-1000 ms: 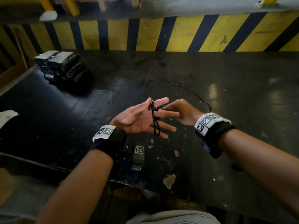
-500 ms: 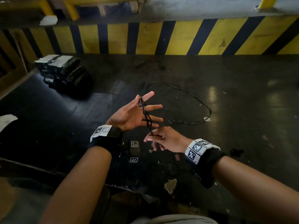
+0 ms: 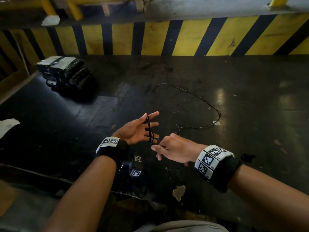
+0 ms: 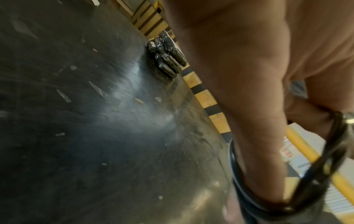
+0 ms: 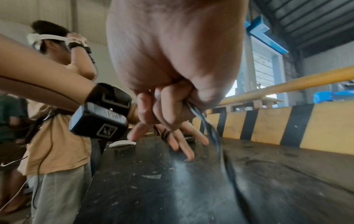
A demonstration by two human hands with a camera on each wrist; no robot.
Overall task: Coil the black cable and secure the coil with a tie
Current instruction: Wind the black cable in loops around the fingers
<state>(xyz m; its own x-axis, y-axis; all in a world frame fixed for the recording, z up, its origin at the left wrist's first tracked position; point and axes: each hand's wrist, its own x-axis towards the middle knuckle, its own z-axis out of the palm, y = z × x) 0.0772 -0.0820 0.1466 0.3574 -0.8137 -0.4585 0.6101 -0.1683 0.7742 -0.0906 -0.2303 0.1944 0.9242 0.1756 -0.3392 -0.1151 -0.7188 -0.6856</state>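
Left hand (image 3: 137,131) palm-up above the dark scuffed tabletop (image 3: 250,114), fingers spread and straight, grip released; several loops of the thin black cable (image 3: 150,129) hang wound across those fingers. Right hand (image 3: 173,149) just beside it, lower, grip clenched, pinching the cable's running strand. Rest of the cable trails slack in a wide curve on the tabletop, far right of the hands. Stack of black plastic-wrapped packs (image 3: 66,72) far left by the yellow-black striped barrier (image 3: 150,37).
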